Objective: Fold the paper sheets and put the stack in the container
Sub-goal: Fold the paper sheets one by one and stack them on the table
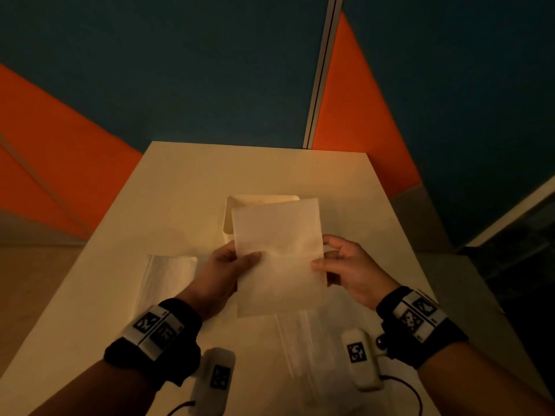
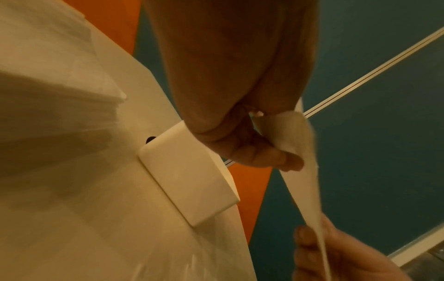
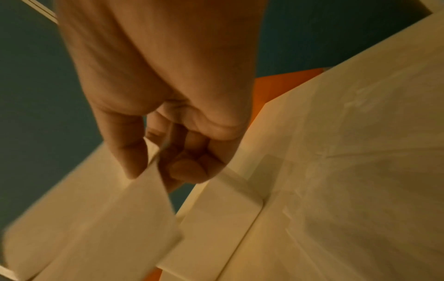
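A white paper sheet hangs in the air above the table, held upright between both hands. My left hand pinches its left edge, thumb on the front. My right hand pinches its right edge. In the left wrist view the sheet shows edge-on between the left hand's fingertips. In the right wrist view thumb and fingers clamp the paper. A white rectangular container stands behind the sheet, partly hidden by it. A stack of folded sheets lies left of my left hand.
The cream table has bare surface to the right and far side. Clear plastic wrapping lies near the front edge between my wrists. Orange and teal partition walls rise behind the table.
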The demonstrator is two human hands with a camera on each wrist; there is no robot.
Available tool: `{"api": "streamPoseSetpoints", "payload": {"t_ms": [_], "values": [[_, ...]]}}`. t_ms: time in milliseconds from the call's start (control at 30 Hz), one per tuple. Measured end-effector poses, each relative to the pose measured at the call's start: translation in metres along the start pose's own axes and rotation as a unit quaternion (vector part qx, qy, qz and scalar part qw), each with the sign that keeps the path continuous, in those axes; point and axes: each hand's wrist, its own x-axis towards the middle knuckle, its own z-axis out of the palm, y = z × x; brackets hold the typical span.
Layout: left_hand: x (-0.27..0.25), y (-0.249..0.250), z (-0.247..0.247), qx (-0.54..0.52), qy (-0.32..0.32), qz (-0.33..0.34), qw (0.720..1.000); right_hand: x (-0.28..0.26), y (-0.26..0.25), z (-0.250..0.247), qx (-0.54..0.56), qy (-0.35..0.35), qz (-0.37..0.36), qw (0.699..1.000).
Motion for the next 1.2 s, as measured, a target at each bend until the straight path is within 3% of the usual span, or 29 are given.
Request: {"api": "streamPoseSetpoints", "payload": {"t_ms": [167, 400, 667, 800, 900, 967, 1033, 1067, 1100, 1200], "values": [[-0.004, 0.012, -0.006, 0.029, -0.057, -0.007, 0.998, -0.001, 0.004, 0.001, 0.057, 0.025, 0.014, 0.998], [-0.012, 0.030, -0.017, 0.136, -0.164, -0.003, 0.977, -0.005, -0.002, -0.005, 0.144, -0.007, 0.078, 0.986], [-0.020, 0.033, -0.016, 0.171, -0.189, -0.039, 0.966, -0.002, 0.002, 0.005, 0.011, -0.079, 0.009, 0.997], [-0.020, 0.021, -0.012, 0.244, -0.239, -0.064, 0.938, -0.002, 0.002, 0.019, -0.056, -0.145, -0.009, 0.988], [-0.021, 0.016, -0.018, 0.260, -0.193, -0.063, 0.944, 0.002, 0.004, 0.024, -0.161, -0.115, -0.003, 0.980], [-0.022, 0.016, -0.029, 0.262, -0.102, -0.049, 0.958, 0.006, 0.012, 0.018, -0.297, -0.065, 0.022, 0.952], [-0.024, 0.017, -0.046, 0.252, -0.005, -0.032, 0.967, 0.008, 0.023, 0.004, -0.511, -0.018, 0.044, 0.858], [-0.025, 0.018, -0.056, 0.247, 0.037, -0.022, 0.968, 0.007, 0.030, -0.003, -0.592, 0.000, 0.051, 0.805], [-0.027, 0.018, -0.067, 0.242, 0.073, -0.013, 0.967, 0.007, 0.037, -0.010, -0.634, 0.014, 0.056, 0.771], [-0.034, 0.017, -0.092, 0.234, 0.162, -0.004, 0.959, 0.005, 0.056, -0.027, -0.662, 0.034, 0.068, 0.746]]}}
